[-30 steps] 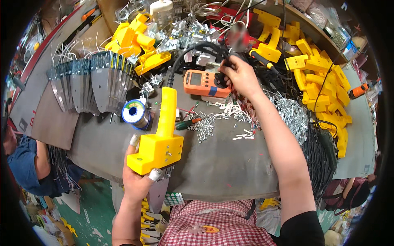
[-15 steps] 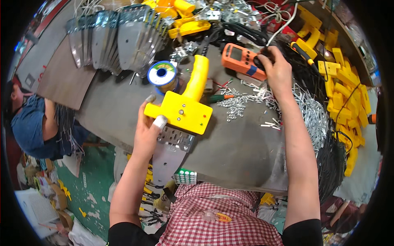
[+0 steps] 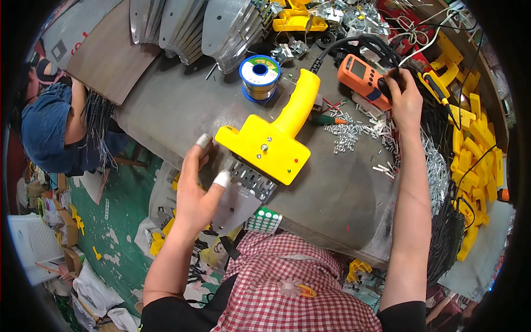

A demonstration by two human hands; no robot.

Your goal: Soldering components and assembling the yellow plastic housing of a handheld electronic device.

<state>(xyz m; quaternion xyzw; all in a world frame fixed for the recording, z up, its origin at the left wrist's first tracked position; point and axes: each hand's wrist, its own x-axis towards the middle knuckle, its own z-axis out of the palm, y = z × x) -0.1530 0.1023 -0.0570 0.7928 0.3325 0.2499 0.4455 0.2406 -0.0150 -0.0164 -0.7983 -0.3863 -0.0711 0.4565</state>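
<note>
A yellow plastic handled tool (image 3: 265,145) with a black cord lies on the grey worktable, its slotted metal blade (image 3: 235,207) pointing toward me. Beside its left edge is my left hand (image 3: 198,207), fingers spread, thumb and a fingertip in white covers. The thumb hovers over the slotted metal, and I cannot tell whether it touches. To the right, an orange meter (image 3: 359,83) with a small screen rests tilted. My right hand (image 3: 407,104) closes its fingertips on the meter's black knob (image 3: 384,84), partly hiding it.
A solder spool (image 3: 259,77) stands behind the tool. Loose screws (image 3: 344,138) and a green-orange screwdriver (image 3: 326,119) lie right of it. Yellow plastic parts (image 3: 478,152) pile at far right, metal blades (image 3: 224,33) at the back. A person in blue (image 3: 47,119) sits at left.
My left hand has let go of the yellow tool and opened beside it. My right hand stays at the meter's knob. The whole view has shifted and turned slightly.
</note>
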